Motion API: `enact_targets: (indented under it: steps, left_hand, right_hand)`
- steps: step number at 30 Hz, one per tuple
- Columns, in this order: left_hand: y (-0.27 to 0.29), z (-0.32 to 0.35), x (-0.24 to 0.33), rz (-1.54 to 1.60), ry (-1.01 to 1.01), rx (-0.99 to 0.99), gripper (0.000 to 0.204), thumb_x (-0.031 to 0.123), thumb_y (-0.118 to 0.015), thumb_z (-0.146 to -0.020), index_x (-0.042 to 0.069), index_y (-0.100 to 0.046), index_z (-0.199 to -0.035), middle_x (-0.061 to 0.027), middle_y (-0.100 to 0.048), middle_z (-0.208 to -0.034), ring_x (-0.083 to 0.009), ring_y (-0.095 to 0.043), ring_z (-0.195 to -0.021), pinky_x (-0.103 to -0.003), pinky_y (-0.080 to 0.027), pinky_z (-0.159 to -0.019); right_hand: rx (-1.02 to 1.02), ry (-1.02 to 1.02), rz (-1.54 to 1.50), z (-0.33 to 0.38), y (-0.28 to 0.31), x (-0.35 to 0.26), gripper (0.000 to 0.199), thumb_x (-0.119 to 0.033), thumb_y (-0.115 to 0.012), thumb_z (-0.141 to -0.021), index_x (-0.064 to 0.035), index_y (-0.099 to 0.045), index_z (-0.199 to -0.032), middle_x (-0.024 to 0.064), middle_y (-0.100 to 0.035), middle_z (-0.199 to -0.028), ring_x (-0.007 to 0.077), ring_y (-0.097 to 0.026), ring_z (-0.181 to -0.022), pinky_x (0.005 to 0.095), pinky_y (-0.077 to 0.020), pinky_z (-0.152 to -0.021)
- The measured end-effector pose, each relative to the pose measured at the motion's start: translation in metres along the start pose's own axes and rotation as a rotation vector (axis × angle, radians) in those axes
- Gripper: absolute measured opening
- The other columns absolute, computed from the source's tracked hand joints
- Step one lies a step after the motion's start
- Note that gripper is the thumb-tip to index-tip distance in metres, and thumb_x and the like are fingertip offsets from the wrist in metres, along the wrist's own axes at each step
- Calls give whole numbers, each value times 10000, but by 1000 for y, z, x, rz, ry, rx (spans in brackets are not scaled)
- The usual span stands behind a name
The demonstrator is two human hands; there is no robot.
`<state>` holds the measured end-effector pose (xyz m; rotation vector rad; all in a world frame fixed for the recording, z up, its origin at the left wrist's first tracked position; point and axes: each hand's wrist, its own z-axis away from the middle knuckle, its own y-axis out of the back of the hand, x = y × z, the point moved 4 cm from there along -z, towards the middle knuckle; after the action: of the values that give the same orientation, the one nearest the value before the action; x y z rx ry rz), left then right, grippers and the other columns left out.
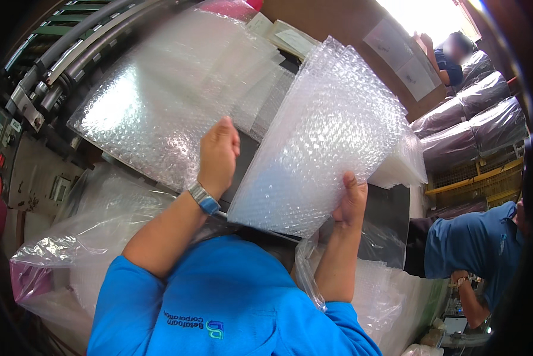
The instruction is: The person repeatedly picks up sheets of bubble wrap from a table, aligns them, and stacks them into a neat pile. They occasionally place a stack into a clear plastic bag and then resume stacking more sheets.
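Note:
My right hand (350, 202) grips a stack of clear bubble wrap sheets (331, 130) by the near right edge, thumb on top and fingers underneath. The stack is tilted up over the dark tabletop (391, 207). To its left, my left hand (220, 154) is closed in a loose fist, with nothing visible in it. That hand is above the edge of a wide pile of bubble wrap (153, 113); whether it touches the pile I cannot tell. More bubble wrap (406, 163) lies under and right of the held stack.
A roller machine (58, 89) stands at the far left, with a control panel (2, 142) nearer. A large clear plastic bag (94, 237) bulges beside my left arm. Papers (403, 59) lie on the brown board. Wrapped rolls (480, 124) and two people (474, 243) are at right.

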<state>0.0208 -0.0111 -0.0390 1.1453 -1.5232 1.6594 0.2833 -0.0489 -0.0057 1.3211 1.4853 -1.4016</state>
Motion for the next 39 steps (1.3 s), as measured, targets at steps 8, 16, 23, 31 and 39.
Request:
enact_targets:
  steps: [8,16,23,31,39]
  left_hand:
    - [16,6,-8,-179,79,-45,295,322,-449,-914,77,-517,-765,10,-522,-676,-50,-462,-582,-185,-385,-531]
    - [-9,34,11,202,237,-360,529,443,-374,-914,-7,-470,-1175,-80,-560,-997,-110,-529,-854,-228,-422,-767]
    - [-19,43,34,-127,20,-465,466,287,-444,-913,5,-361,-1275,-117,-458,-1225,-139,-428,-1110,-277,-321,-950]
    - [-24,47,40,302,245,-621,546,388,-381,-925,-18,-337,-1288,-117,-502,-1161,-152,-494,-1039,-277,-373,-908]
    - [-20,37,45,489,290,-477,569,426,-328,-925,-55,-400,-1220,-145,-523,-1140,-175,-510,-1054,-293,-406,-898]
  right_hand:
    - [83,-73,-183,-2,-8,-9,520,-199,-646,-789,38,-415,-1189,162,-521,-1120,276,-536,-989,402,-459,-824]
    - [113,-196,-334,-5,0,14,539,-278,-627,-797,15,-425,-1202,148,-524,-1151,298,-519,-1021,411,-431,-878]
    - [85,-247,-411,-2,-1,23,561,-259,-649,-775,-4,-421,-1220,149,-511,-1180,311,-486,-1071,450,-391,-922]
    - [43,-328,-533,0,2,33,564,-306,-613,-800,-6,-412,-1233,159,-471,-1232,323,-465,-1099,459,-380,-931]
    - [121,-356,-505,4,-18,31,518,-285,-582,-829,23,-411,-1209,164,-490,-1188,311,-503,-1037,435,-411,-891]
